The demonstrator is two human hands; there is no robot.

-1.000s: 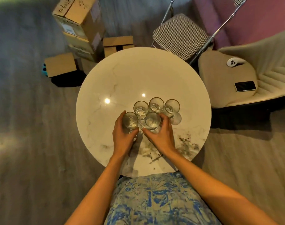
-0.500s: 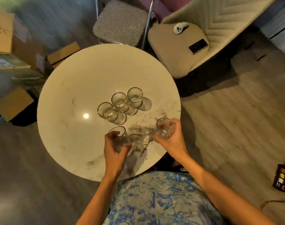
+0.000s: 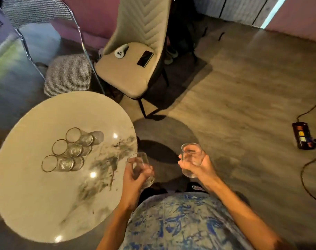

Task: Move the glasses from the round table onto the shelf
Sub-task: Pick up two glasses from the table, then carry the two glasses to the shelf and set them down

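My left hand (image 3: 133,179) grips a clear glass (image 3: 142,166) just past the right edge of the round marble table (image 3: 36,204). My right hand (image 3: 198,167) grips a second clear glass (image 3: 191,156) over the floor, further right. Three gold-rimmed glasses stay in a diagonal row on the table: the far one (image 3: 76,136), the middle one (image 3: 63,147) and the near one (image 3: 52,163). No shelf is in view.
A beige chair (image 3: 128,74) beyond the table carries a phone (image 3: 145,58) and a white controller (image 3: 120,51). A houndstooth chair (image 3: 69,74) stands left of it. A power strip (image 3: 303,135) with cables lies on the wooden floor at the right.
Both hands lifted a glass each off the table and carried them right, off its edge. The view swung right, so the table now sits at the left.
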